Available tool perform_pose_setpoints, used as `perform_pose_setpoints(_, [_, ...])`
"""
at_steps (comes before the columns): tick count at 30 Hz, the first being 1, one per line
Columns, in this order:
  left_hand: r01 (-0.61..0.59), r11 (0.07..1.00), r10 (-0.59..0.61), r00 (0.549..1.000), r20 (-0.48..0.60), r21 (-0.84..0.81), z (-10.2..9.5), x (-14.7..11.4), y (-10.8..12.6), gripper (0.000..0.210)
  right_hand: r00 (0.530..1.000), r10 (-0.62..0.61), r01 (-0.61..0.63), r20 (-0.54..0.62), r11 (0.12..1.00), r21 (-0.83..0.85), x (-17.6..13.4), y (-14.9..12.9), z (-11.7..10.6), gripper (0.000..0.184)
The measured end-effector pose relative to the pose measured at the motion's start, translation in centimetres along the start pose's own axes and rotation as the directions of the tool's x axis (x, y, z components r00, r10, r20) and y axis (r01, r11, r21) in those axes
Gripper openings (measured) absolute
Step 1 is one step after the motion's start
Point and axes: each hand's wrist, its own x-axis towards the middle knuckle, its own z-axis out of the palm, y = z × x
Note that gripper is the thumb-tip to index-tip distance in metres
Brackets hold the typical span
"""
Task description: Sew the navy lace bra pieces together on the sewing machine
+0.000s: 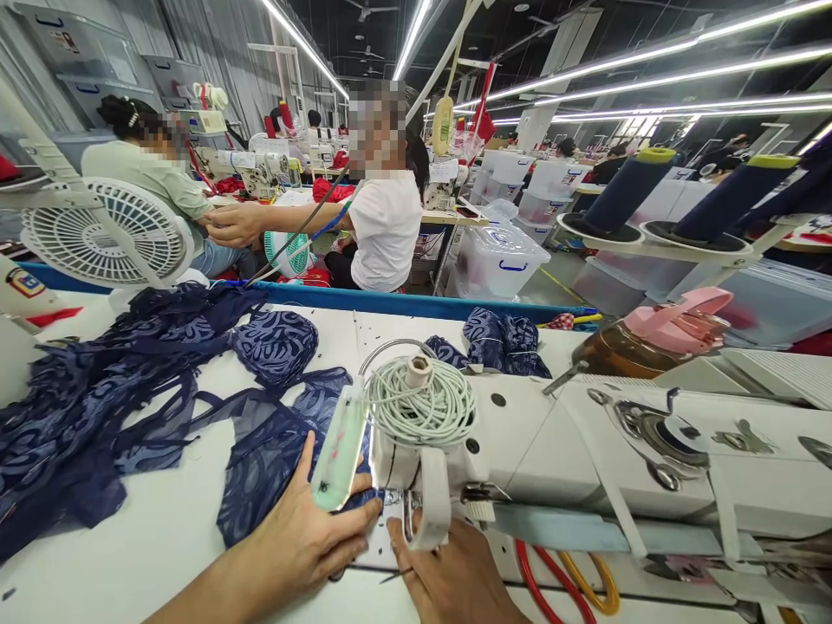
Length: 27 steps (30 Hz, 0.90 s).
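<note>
My left hand point(325, 533) lies with its fingers spread over navy patterned sheer fabric point(263, 459), left of the sewing machine's needle area. Close to the presser foot point(393, 498), the fingertips press the fabric's edge. My right hand point(455, 572) is right of the needle area, partly hidden by the white sewing machine head point(432, 498). A thin dark pointed tip point(395, 575) sticks out by its bent fingers; what it belongs to is hidden. A pale green lit strip point(339, 446) hangs over my left hand. Coiled pale cord point(422, 403) sits on the machine head.
Navy fabric pieces point(97, 399) heap on the left, beside a stacked bundle point(276, 342). Tied bundles point(500, 338) lie behind the machine. Red-handled scissors point(552, 589) are at lower right. A pink-lidded jug point(650, 334) and thread cones point(627, 195) stand right. Co-workers point(386, 230) sit beyond.
</note>
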Motion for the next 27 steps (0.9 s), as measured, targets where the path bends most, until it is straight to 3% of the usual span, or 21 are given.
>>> perform_pose_setpoints(12, [-0.040,0.999,0.038,0.997,-0.060,-0.035,0.6,-0.3,0.4,0.035,0.993,0.019,-0.021,-0.115,1.000,-0.017,1.0,-0.1,-0.3,0.020])
perform_pose_setpoints(18, [-0.040,0.999,0.039,0.998,-0.053,-0.034,0.0,-0.3,0.1,0.038,0.997,0.011,-0.007,0.073,0.998,-0.055,1.4,-0.3,-0.3,0.037])
perform_pose_setpoints(27, [-0.029,0.999,0.028,0.999,-0.035,-0.017,1.2,-0.8,-0.1,0.040,0.995,-0.048,0.059,0.084,0.990,-0.132,1.1,-0.2,0.5,0.040])
